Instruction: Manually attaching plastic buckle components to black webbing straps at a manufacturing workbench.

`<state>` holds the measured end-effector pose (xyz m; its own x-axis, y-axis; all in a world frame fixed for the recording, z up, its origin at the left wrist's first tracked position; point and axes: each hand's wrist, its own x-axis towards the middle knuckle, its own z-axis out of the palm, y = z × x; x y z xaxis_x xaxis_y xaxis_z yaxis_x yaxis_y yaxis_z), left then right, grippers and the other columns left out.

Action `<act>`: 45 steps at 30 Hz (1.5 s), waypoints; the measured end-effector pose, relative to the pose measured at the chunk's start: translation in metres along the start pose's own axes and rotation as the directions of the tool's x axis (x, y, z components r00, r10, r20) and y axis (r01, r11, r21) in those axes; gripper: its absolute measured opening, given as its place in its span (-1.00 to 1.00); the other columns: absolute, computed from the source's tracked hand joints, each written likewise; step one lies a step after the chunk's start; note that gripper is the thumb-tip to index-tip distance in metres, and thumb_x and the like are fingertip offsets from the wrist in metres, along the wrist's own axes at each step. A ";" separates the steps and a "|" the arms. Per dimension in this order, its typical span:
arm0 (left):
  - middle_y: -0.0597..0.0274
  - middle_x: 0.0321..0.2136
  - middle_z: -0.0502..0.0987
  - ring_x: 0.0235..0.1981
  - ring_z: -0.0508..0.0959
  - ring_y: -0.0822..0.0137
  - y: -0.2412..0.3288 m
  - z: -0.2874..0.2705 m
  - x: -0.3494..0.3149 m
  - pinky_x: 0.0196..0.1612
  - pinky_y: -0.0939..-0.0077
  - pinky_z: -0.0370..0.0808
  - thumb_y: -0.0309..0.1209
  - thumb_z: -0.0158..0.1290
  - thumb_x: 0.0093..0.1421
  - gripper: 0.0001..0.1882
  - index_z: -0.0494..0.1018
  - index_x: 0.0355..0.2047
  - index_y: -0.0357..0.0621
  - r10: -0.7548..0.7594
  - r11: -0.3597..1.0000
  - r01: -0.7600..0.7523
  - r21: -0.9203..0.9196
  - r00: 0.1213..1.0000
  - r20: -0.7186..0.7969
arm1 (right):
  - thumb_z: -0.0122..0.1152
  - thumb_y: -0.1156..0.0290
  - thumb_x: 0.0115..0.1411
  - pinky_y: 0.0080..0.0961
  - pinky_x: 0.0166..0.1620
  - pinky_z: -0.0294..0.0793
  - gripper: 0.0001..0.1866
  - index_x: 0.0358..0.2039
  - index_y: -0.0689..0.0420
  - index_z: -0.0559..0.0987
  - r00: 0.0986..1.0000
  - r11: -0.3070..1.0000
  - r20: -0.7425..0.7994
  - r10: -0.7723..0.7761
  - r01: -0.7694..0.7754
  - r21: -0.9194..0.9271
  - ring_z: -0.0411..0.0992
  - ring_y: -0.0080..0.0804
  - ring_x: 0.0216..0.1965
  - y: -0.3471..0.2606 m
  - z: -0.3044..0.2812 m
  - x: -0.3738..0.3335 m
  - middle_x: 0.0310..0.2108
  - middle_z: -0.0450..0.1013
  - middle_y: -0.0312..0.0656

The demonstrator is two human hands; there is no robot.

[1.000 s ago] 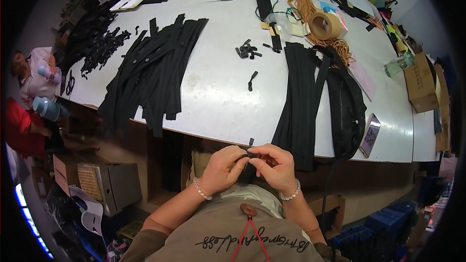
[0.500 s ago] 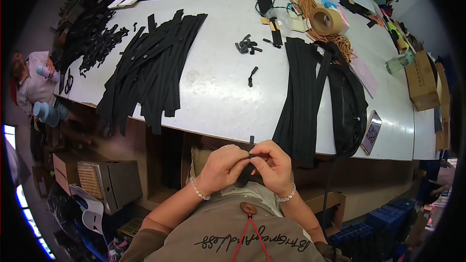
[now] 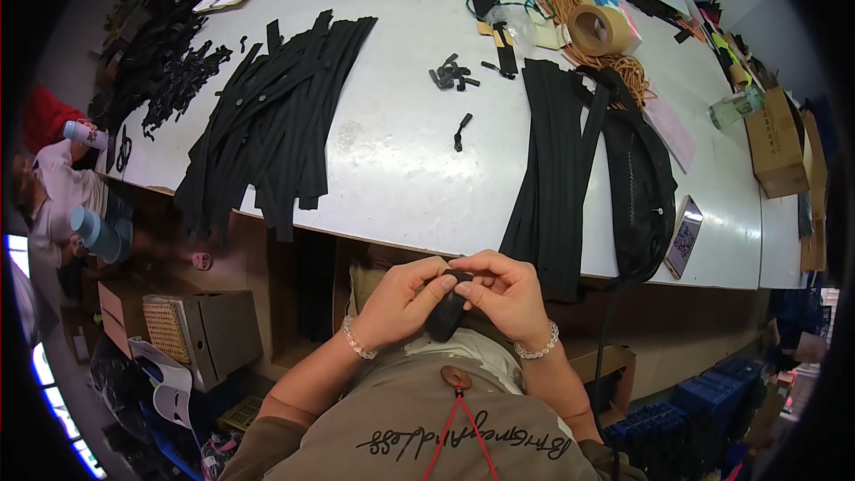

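Below the table edge (image 3: 374,233), short black strap (image 3: 445,312), dangling, pinched between both hands (image 3: 454,298)

The table (image 3: 392,160) is white. On it lie black straps (image 3: 267,125) in a spread near its left edge and more black straps (image 3: 552,169) toward the right, beside a black bag (image 3: 641,187). A small heap of black clips (image 3: 450,73) is dark against the white top. The tape roll (image 3: 598,28) is tan, with orange cord (image 3: 628,71) beside it. Cardboard boxes (image 3: 775,134) at the right edge are brown. Both hands pinch a black strap piece (image 3: 445,307); each wrist wears a pale beaded bracelet (image 3: 539,349). The shirt (image 3: 427,428) is olive-brown with dark lettering and a red cord (image 3: 450,436).
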<state>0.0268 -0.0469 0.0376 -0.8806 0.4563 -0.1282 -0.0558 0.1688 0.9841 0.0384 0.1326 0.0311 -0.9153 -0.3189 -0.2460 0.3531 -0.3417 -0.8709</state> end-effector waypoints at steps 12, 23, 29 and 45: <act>0.12 -0.61 0.35 -0.55 0.38 0.13 -0.002 0.002 0.000 -0.46 0.40 0.33 -0.56 0.03 0.04 -0.93 0.41 -0.41 -0.25 0.324 0.917 -0.304 0.257 0.945 -0.037 | 0.11 0.71 0.07 -0.78 -0.44 0.41 -0.81 -0.26 0.32 0.53 0.928 0.910 -0.107 -0.357 0.320 -0.265 0.37 -0.67 -0.42 0.008 0.016 -0.009 -0.30 0.39 -0.22; 0.15 -0.65 0.33 -0.60 0.37 0.16 -0.003 0.015 0.001 -0.50 0.39 0.30 -0.62 0.06 -0.03 -0.91 0.41 -0.47 -0.24 0.499 0.831 -0.430 0.353 0.856 -0.132 | 0.11 0.66 0.08 -0.76 -0.40 0.35 -0.85 -0.29 0.32 0.52 0.846 0.860 -0.197 -0.496 0.448 -0.243 0.34 -0.64 -0.41 0.024 0.023 -0.013 -0.31 0.38 -0.20; 0.17 -0.64 0.35 -0.59 0.39 0.19 -0.010 0.016 -0.001 -0.51 0.40 0.32 -0.63 0.09 -0.05 -0.88 0.43 -0.45 -0.24 0.563 0.777 -0.452 0.438 0.810 -0.164 | 0.16 0.67 0.04 -0.72 -0.33 0.36 -0.86 -0.33 0.32 0.51 0.827 0.795 -0.127 -0.548 0.468 -0.386 0.35 -0.59 -0.39 0.019 0.020 -0.011 -0.36 0.40 -0.20; 0.44 -0.56 0.28 -0.49 0.22 0.61 -0.017 0.005 -0.008 -0.42 0.68 0.24 -0.40 -0.08 0.25 -0.82 0.33 -0.48 -0.22 -0.018 0.950 0.030 -0.311 0.999 0.042 | 0.11 0.57 0.15 -0.77 -0.39 0.29 -0.94 -0.44 0.28 0.47 0.994 0.994 0.070 -0.080 0.075 0.076 0.28 -0.71 -0.46 0.022 -0.001 -0.004 -0.47 0.37 -0.37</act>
<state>0.0366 -0.0492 0.0214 -0.8588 0.4896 -0.1506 -0.2257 -0.0977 0.9693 0.0496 0.1270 0.0125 -0.9249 -0.3514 -0.1450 0.2972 -0.4306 -0.8522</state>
